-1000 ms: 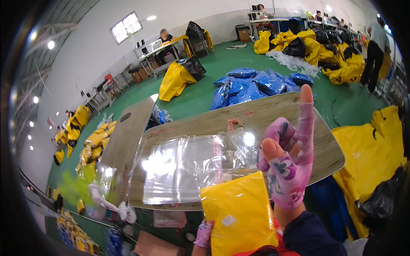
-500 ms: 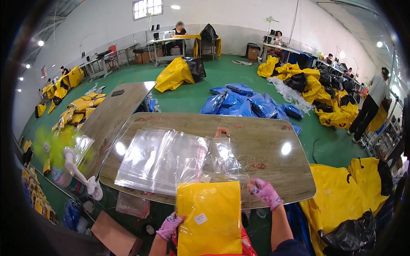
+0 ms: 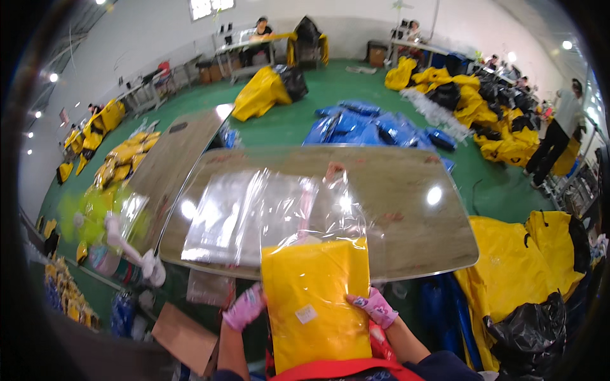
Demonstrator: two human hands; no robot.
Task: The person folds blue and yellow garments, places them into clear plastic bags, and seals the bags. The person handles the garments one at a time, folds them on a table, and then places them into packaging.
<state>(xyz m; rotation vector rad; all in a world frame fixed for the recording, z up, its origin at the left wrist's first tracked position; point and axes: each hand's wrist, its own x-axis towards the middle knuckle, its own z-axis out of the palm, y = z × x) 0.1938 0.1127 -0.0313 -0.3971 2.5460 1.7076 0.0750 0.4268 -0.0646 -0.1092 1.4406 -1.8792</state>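
Observation:
A folded yellow sheet-like item in a clear plastic bag (image 3: 318,279) stands upright in front of me, with a small white label low on its face. The bag's clear top (image 3: 311,213) sticks up past the yellow edge. My left hand (image 3: 244,307), in a pink patterned glove, grips the packet's left side, its fingertips partly hidden at the edge. My right hand (image 3: 376,307), gloved alike, is closed on the right side, thumb on the front and fingers behind. Beyond the packet, flat clear plastic bags (image 3: 222,219) lie on the wood-grain table (image 3: 419,216).
A green fan (image 3: 105,219) stands left, by a second table (image 3: 168,155) with a dark phone. Blue packets (image 3: 368,127) are heaped beyond the table. Yellow and black material (image 3: 521,260) piles up at right. A cardboard box (image 3: 184,336) sits at lower left. People work farther off.
My right hand has come down from beside the bag's top to grip the packet's right side. The left hand has risen slightly along the left side. The view has tilted downward.

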